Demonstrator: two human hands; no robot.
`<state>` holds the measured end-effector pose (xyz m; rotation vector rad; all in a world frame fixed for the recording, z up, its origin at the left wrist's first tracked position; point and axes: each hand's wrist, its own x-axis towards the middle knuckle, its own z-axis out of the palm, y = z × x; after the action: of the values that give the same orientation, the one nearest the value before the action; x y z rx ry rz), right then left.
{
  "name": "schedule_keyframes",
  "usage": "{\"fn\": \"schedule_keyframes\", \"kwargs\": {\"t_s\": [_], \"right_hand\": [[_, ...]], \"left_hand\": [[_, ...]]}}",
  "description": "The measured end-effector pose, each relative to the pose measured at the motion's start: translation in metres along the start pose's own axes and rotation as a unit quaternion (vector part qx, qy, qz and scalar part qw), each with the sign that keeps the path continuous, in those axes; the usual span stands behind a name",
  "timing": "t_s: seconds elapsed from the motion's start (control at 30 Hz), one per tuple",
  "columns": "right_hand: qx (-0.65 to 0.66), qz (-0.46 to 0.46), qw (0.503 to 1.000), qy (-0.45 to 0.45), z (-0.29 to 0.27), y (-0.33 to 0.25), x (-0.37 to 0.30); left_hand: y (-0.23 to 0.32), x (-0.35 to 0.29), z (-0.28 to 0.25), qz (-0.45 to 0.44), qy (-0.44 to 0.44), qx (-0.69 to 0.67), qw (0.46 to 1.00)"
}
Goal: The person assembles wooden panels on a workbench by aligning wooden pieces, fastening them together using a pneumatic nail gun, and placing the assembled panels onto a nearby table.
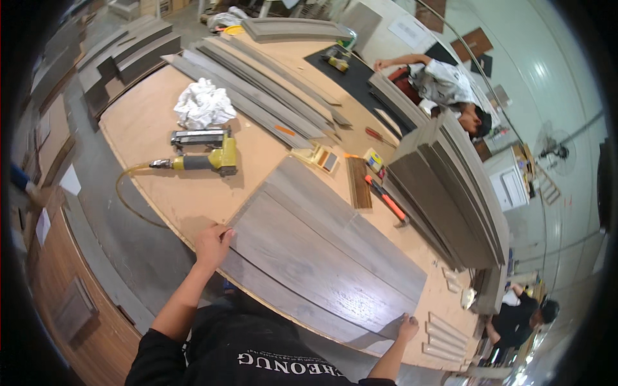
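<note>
"Head view: where does the grey panel [322, 225] lie?"

"Flat on the surface [138, 125], right in front of the person. Its boards run lengthwise, side by side, and a long near strip [283, 293] lies along the edge closest to the body, with a dark line between the two."

"And the hands?"

"The left hand [213, 246] is at the panel's left near corner, fingers curled in. The right hand [407, 328] is at the right end, fingers bent at the edge, close to where that dark line runs out."

"Is either grip pinching?"

"I cannot tell. Both touch the work, but the undersides of the fingers are hidden, so each could be pinching the edge or just resting against it."

"How far along would you call it?"

"Partway, I'd judge. The main boards look laid together. The dark line suggests the near strip isn't closed up along its length, so that joint seems left to do. I can't see whether anything is fastened."

"Any tools in use?"

"None in hand. A yellow nail gun [206, 158] lies beyond the left hand, near a crumpled white cloth [203, 106]. An orange-and-black hammer [386, 198] lies across the panel, beside the upright stack of grey panels [444, 199]."
</note>
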<state>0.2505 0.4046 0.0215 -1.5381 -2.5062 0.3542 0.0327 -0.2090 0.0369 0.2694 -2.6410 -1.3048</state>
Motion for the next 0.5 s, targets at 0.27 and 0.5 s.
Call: {"fn": "schedule_keyframes", "kwargs": {"t_s": [0.27,0.5], "right_hand": [[0.015,0.076,0.997,0.015,-0.005,-0.014,0.000],[0.084,-0.306,0.939,0.130,0.031,-0.151,-0.044]], "left_hand": [[-0.024,0.014,-0.002,-0.009,-0.044,0.007,0.999],[-0.029,0.166,-0.048,0.153,-0.034,0.394,0.905]]}}
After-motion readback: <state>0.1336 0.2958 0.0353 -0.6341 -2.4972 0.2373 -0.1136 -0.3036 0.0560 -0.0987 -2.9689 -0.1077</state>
